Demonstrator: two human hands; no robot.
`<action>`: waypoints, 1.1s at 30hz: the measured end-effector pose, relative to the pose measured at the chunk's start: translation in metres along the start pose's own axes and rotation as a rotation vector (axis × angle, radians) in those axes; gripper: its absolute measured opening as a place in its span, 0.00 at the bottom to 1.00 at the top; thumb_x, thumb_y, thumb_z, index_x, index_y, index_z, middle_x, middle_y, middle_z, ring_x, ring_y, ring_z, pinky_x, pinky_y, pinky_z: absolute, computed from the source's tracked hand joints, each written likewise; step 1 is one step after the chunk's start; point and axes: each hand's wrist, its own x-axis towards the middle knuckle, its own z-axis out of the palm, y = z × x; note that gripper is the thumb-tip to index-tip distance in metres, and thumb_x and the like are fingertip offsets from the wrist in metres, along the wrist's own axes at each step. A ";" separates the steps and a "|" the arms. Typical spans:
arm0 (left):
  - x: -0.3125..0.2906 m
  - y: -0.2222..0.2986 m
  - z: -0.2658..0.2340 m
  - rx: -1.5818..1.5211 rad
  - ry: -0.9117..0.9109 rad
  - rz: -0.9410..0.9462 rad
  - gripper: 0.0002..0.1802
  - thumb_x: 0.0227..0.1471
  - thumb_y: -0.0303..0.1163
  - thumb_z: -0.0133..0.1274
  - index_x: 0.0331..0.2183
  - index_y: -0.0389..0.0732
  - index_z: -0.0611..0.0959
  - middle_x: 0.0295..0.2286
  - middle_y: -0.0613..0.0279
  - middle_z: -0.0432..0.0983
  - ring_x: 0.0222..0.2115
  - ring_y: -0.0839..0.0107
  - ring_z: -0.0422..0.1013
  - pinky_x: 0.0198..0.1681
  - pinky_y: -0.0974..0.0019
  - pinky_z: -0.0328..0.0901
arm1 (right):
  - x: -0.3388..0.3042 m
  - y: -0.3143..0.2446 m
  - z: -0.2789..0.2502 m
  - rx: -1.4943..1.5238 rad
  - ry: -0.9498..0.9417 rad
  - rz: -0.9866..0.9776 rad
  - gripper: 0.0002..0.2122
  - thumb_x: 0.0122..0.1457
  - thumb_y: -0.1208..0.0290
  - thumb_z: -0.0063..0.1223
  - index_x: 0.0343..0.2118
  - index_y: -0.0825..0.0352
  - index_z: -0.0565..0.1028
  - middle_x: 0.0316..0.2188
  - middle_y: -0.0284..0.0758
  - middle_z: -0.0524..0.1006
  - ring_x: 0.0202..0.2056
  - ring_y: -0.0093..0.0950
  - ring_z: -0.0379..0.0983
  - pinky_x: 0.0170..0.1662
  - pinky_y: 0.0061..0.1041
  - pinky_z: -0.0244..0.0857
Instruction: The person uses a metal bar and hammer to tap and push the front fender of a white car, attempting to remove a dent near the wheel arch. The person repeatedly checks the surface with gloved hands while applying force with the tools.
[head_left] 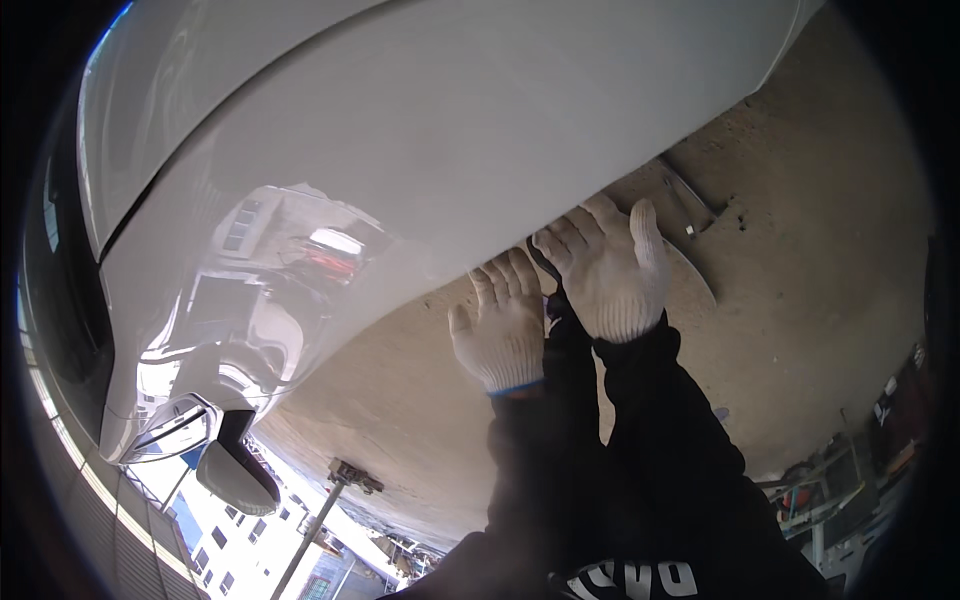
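A glossy white car body panel (450, 130) fills the upper half of the view. Both my hands wear white knit gloves and reach up to the panel's lower edge. My left hand (500, 325) lies flat with its fingers apart, the fingertips touching that edge. My right hand (608, 268) sits just to the right and slightly higher, fingers spread, the tips also at the edge. A thin dark strip (545, 268) shows between the two hands; I cannot tell what it is. Black sleeves cover both forearms.
Rough concrete ground (800, 250) lies beyond the panel. A grey metal piece (690, 215) rests on it just right of my right hand. The car's side mirror (238, 475) sticks out at lower left. A building and a pole (315, 520) show below; clutter sits at lower right.
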 end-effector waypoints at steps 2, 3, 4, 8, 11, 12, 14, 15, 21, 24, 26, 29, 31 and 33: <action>0.009 0.000 0.006 -0.116 0.022 -0.035 0.35 0.65 0.57 0.38 0.55 0.34 0.70 0.53 0.53 0.69 0.56 0.56 0.65 0.63 0.48 0.59 | 0.003 0.005 0.008 0.057 0.036 0.029 0.35 0.67 0.38 0.37 0.54 0.73 0.69 0.50 0.46 0.72 0.54 0.39 0.68 0.60 0.41 0.62; 0.018 0.004 0.009 -0.128 0.007 -0.076 0.35 0.65 0.58 0.38 0.55 0.34 0.70 0.53 0.53 0.69 0.56 0.57 0.65 0.63 0.48 0.59 | 0.005 0.010 0.015 0.066 0.072 0.045 0.34 0.67 0.39 0.39 0.53 0.73 0.71 0.49 0.45 0.72 0.53 0.38 0.68 0.59 0.42 0.63; 0.024 0.011 0.005 -0.136 -0.007 -0.109 0.36 0.65 0.58 0.39 0.56 0.35 0.70 0.53 0.54 0.68 0.56 0.57 0.65 0.62 0.48 0.59 | 0.004 0.013 0.017 0.082 0.112 0.065 0.34 0.66 0.39 0.41 0.51 0.73 0.72 0.48 0.44 0.73 0.52 0.38 0.69 0.58 0.42 0.63; 0.056 0.028 -0.019 0.002 -0.106 -0.218 0.35 0.63 0.59 0.41 0.55 0.39 0.71 0.55 0.59 0.68 0.54 0.60 0.65 0.58 0.55 0.60 | 0.011 0.024 -0.009 0.030 -0.014 0.087 0.34 0.65 0.38 0.42 0.49 0.74 0.72 0.44 0.44 0.74 0.51 0.37 0.69 0.57 0.40 0.63; 0.063 0.048 -0.036 0.070 -0.193 -0.327 0.35 0.64 0.60 0.39 0.55 0.40 0.71 0.55 0.59 0.68 0.55 0.61 0.64 0.57 0.58 0.60 | 0.007 0.034 -0.008 -0.089 0.034 0.158 0.37 0.68 0.37 0.31 0.50 0.76 0.71 0.43 0.47 0.76 0.51 0.42 0.71 0.58 0.41 0.66; 0.066 0.045 -0.035 0.111 -0.205 -0.302 0.35 0.64 0.60 0.38 0.55 0.40 0.71 0.55 0.59 0.68 0.55 0.61 0.63 0.57 0.58 0.60 | 0.011 0.032 -0.008 -0.100 -0.004 0.153 0.37 0.68 0.36 0.31 0.50 0.75 0.71 0.47 0.48 0.75 0.52 0.40 0.70 0.57 0.41 0.66; 0.068 0.042 -0.034 0.073 -0.215 -0.325 0.35 0.65 0.60 0.36 0.55 0.39 0.71 0.55 0.58 0.68 0.55 0.62 0.63 0.57 0.58 0.60 | 0.003 0.036 -0.003 -0.062 0.089 0.162 0.38 0.67 0.35 0.30 0.51 0.75 0.71 0.50 0.48 0.72 0.54 0.41 0.68 0.60 0.42 0.64; 0.068 0.041 -0.035 -0.007 -0.214 -0.376 0.35 0.66 0.60 0.36 0.55 0.39 0.71 0.55 0.58 0.68 0.55 0.62 0.63 0.58 0.57 0.60 | 0.003 0.038 0.002 -0.041 0.131 0.163 0.39 0.67 0.35 0.30 0.52 0.75 0.70 0.51 0.48 0.71 0.55 0.41 0.67 0.61 0.42 0.62; 0.099 0.052 -0.055 -1.252 0.026 -0.813 0.32 0.69 0.53 0.36 0.60 0.37 0.65 0.58 0.59 0.64 0.58 0.67 0.61 0.64 0.56 0.56 | 0.030 0.040 0.018 -0.136 0.166 0.124 0.49 0.63 0.29 0.31 0.65 0.79 0.53 0.58 0.49 0.60 0.64 0.43 0.53 0.69 0.43 0.47; 0.100 0.031 -0.053 -2.092 0.181 -0.589 0.28 0.70 0.45 0.36 0.61 0.36 0.64 0.62 0.55 0.62 0.64 0.64 0.58 0.68 0.51 0.53 | 0.029 0.034 0.015 -0.047 0.253 0.105 0.50 0.61 0.27 0.31 0.63 0.80 0.55 0.57 0.47 0.62 0.63 0.42 0.55 0.68 0.42 0.50; 0.072 -0.003 -0.025 -2.268 0.246 -0.773 0.27 0.70 0.43 0.36 0.62 0.36 0.63 0.63 0.53 0.61 0.64 0.61 0.58 0.68 0.47 0.52 | 0.030 0.022 0.017 -0.021 0.241 0.023 0.52 0.59 0.24 0.30 0.65 0.77 0.54 0.62 0.45 0.60 0.67 0.41 0.50 0.70 0.43 0.46; 0.065 -0.013 -0.014 -2.486 0.384 -1.074 0.23 0.67 0.39 0.40 0.57 0.38 0.71 0.56 0.53 0.71 0.59 0.56 0.65 0.64 0.43 0.56 | 0.032 0.004 0.042 0.079 0.278 -0.053 0.51 0.58 0.24 0.31 0.65 0.74 0.55 0.62 0.44 0.58 0.67 0.40 0.50 0.71 0.46 0.43; 0.053 -0.023 0.002 -2.697 0.396 -1.016 0.21 0.66 0.38 0.42 0.53 0.38 0.75 0.52 0.54 0.76 0.56 0.56 0.68 0.63 0.44 0.58 | 0.033 0.001 0.036 0.021 0.192 0.011 0.50 0.57 0.24 0.34 0.64 0.73 0.55 0.65 0.45 0.53 0.69 0.41 0.47 0.72 0.47 0.40; 0.064 -0.036 -0.017 -2.624 0.440 -1.194 0.19 0.64 0.38 0.44 0.49 0.38 0.79 0.48 0.57 0.78 0.54 0.58 0.70 0.61 0.47 0.59 | 0.035 -0.016 0.025 -0.002 0.172 0.038 0.52 0.56 0.23 0.35 0.66 0.73 0.52 0.67 0.46 0.50 0.70 0.41 0.44 0.72 0.47 0.39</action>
